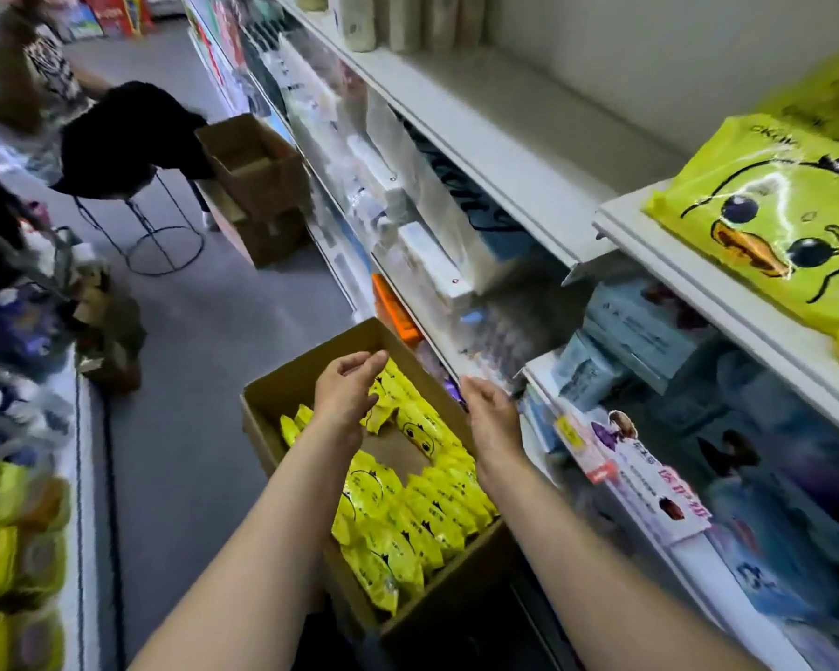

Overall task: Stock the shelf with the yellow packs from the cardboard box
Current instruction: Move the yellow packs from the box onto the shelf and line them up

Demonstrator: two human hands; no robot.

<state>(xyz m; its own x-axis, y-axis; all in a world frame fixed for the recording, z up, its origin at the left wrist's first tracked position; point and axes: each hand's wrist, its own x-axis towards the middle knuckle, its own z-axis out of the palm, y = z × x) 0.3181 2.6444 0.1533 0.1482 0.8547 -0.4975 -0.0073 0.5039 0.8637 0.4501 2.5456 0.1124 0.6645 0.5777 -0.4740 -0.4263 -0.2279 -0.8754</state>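
Note:
An open cardboard box point(282, 380) stands on the floor against the shelving, holding several yellow packs point(408, 515) printed with a duck face. My left hand point(347, 385) hovers over the far end of the box, fingers loosely curled and empty. My right hand point(490, 414) hangs over the box's right wall next to the shelf edge, fingers apart, holding nothing. One large yellow duck pack point(766, 234) lies flat on the white shelf point(688, 278) at upper right, with another yellow pack point(829, 99) behind it.
Blue and white packaged goods fill the lower shelves point(650, 331) on the right. Further down the aisle are stacked brown boxes point(257, 181), a wire stool point(156, 230) and a person point(44, 75). Another display point(15, 525) with yellow items runs along the left.

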